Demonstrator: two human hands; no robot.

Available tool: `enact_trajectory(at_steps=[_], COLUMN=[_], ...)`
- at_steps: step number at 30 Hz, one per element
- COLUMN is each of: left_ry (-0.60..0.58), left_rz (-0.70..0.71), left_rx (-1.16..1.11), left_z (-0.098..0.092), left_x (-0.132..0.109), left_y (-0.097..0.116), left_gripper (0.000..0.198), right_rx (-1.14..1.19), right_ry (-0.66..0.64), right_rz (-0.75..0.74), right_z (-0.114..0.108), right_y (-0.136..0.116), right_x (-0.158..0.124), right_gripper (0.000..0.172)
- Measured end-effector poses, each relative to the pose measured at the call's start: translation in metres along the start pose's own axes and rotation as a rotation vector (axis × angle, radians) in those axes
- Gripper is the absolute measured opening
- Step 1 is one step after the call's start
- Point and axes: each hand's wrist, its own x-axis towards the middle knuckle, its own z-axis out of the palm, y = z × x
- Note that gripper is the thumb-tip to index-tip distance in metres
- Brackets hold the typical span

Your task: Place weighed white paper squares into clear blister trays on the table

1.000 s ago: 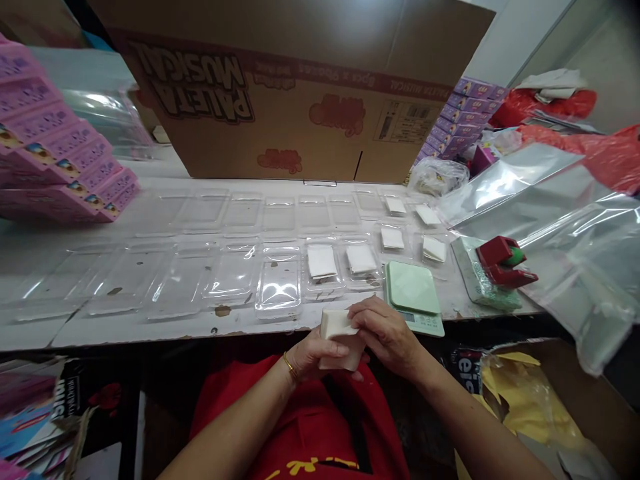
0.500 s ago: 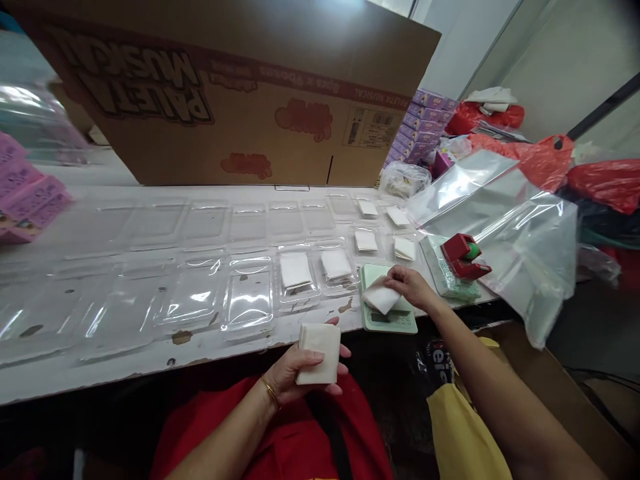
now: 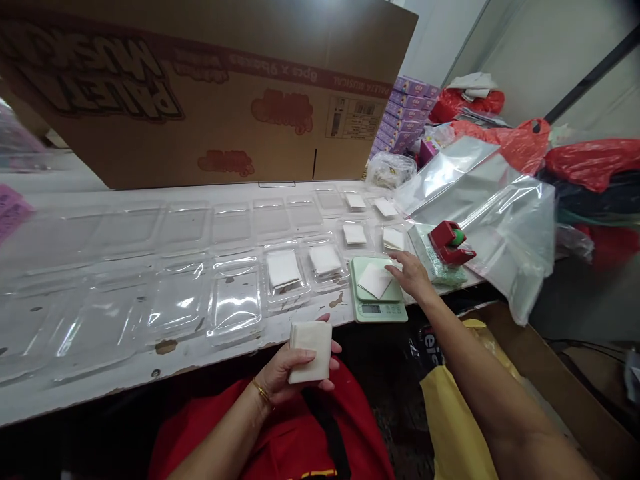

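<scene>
My left hand (image 3: pixel 285 363) is closed around a stack of white square sheets (image 3: pixel 311 351), thumb on top, just off the table's front edge. On the pale green digital scale (image 3: pixel 377 312) lies a small portion of the same white sheets (image 3: pixel 375 281), turned cornerwise. Beside that portion, above the scale's right side, is my right hand (image 3: pixel 413 275), its thumb and fingers apart. Left of the scale, two clear plastic trays hold stacks of white squares (image 3: pixel 283 268). Smaller stacks (image 3: pixel 355 233) sit in several trays behind it.
Rows of clear plastic trays (image 3: pixel 235 293) cover the white table (image 3: pixel 135 383). A large cardboard box (image 3: pixel 220 133) stands behind them. To the right are a red tape dispenser (image 3: pixel 450 243), clear plastic sheeting (image 3: pixel 505 200) and red bags (image 3: pixel 595 163). Purple boxes (image 3: pixel 407 113) are stacked at the back.
My right hand has let go of the white sheets, which now lie flat on the scale, and its fingers have parted. My left hand still holds its stack. The view has shifted slightly right.
</scene>
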Motion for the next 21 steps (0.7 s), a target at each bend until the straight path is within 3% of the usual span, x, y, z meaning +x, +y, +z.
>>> enact_trajectory(at_steps=[9, 17, 21], left_ry=[0.021, 0.024, 0.027], left_rz=[-0.014, -0.005, 0.011], left_rx=[0.012, 0.009, 0.016], left_z=[0.003, 0.001, 0.002], left_x=[-0.003, -0.003, -0.004], left_y=[0.001, 0.001, 0.002], left_gripper=[0.071, 0.069, 0.068], right_rx=[0.054, -0.025, 0.025], right_ry=[-0.055, -0.337, -0.278], right_rz=[0.112, 0.246, 0.201], right_z=[-0.012, -0.006, -0.014], right_y=[-0.011, -0.02, -0.034], right_x=[-0.001, 0.007, 0.01], right_gripper=[0.025, 0.043, 0.041])
